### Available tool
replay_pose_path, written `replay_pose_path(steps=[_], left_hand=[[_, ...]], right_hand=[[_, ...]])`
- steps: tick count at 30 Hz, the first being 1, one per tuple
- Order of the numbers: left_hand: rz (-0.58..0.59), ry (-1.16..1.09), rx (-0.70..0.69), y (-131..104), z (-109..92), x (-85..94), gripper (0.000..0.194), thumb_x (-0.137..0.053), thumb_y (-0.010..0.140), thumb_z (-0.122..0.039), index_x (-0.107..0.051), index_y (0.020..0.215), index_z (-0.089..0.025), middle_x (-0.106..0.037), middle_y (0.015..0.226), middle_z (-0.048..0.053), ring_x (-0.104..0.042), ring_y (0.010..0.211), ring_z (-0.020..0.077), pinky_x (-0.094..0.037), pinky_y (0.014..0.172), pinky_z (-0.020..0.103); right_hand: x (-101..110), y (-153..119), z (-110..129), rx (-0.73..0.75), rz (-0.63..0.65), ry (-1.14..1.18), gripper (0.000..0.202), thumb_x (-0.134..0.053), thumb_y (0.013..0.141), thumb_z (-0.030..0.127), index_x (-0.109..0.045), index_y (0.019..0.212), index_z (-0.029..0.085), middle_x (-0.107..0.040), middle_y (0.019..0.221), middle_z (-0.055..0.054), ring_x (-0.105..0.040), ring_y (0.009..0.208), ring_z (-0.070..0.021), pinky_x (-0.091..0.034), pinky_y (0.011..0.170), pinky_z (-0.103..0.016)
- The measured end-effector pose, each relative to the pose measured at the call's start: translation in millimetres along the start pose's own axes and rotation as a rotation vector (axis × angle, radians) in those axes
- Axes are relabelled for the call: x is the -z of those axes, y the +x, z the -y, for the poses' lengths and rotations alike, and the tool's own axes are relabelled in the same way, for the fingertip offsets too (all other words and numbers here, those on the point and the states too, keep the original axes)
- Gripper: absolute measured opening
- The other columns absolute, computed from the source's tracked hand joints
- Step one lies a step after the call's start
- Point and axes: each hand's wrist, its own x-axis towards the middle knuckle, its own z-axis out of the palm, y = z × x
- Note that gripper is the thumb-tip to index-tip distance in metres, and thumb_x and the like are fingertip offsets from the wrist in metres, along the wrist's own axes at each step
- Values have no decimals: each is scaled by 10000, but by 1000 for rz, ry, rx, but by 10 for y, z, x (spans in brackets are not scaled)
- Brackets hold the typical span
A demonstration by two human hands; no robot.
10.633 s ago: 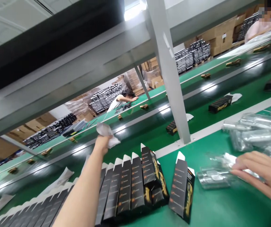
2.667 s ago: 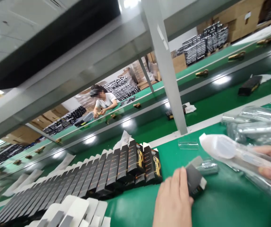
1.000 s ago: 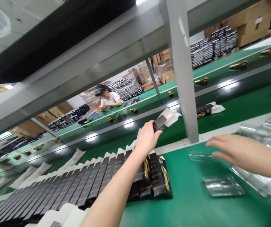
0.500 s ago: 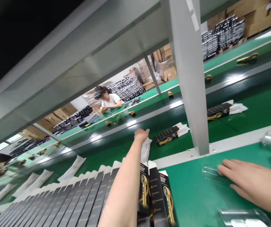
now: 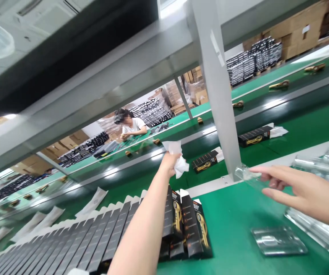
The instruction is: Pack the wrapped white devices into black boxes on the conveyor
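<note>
White wrapper (image 5: 181,166) — left hand (image 5: 170,160) | clear tray (image 5: 245,175) — right hand (image 5: 293,183), near rail edge (image 5: 207,186)

Looks like a factory packing hall, judging by the green conveyor belt (image 5: 310,118), lined-up black boxes (image 5: 95,238), stacked brown cartons (image 5: 313,40) and a co-worker (image 5: 137,126) opposite.

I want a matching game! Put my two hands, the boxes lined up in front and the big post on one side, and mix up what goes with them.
1. Left hand
2. Right hand
3. Boxes
4. Post

A. Grey
B. At some clear plastic
C. Black, in a row
D. Holding a white packet

Right pairs: 1-D, 2-B, 3-C, 4-A.
</note>
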Motion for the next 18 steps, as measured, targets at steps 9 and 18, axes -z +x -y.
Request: replay_pose_path(steps=[9, 18], left_hand=[[53, -447, 129, -1664, 290, -450, 429, -504, 889, -509, -553, 1070, -123, -608, 770, 32, -578, 621, 101, -466, 545, 199], [369, -981, 211, -2448, 764, -1050, 680, -297, 888, -674, -497, 1261, -142, -643, 1146, 104, -564, 1157, 226, -419, 1024, 337]], right_hand=[[-130, -318, 81, -163, 1, 347, 508, -502, 846, 609, -420, 1309, 417, -611, 1113, -2, -635, 937, -213, -541, 748, -292], [-728, -1019, 682, 209, -191, -128, 403, -365, 959, 361, -391, 1361, 359, -572, 1135, -64, -588, 1038, -244, -542, 824, -380]])
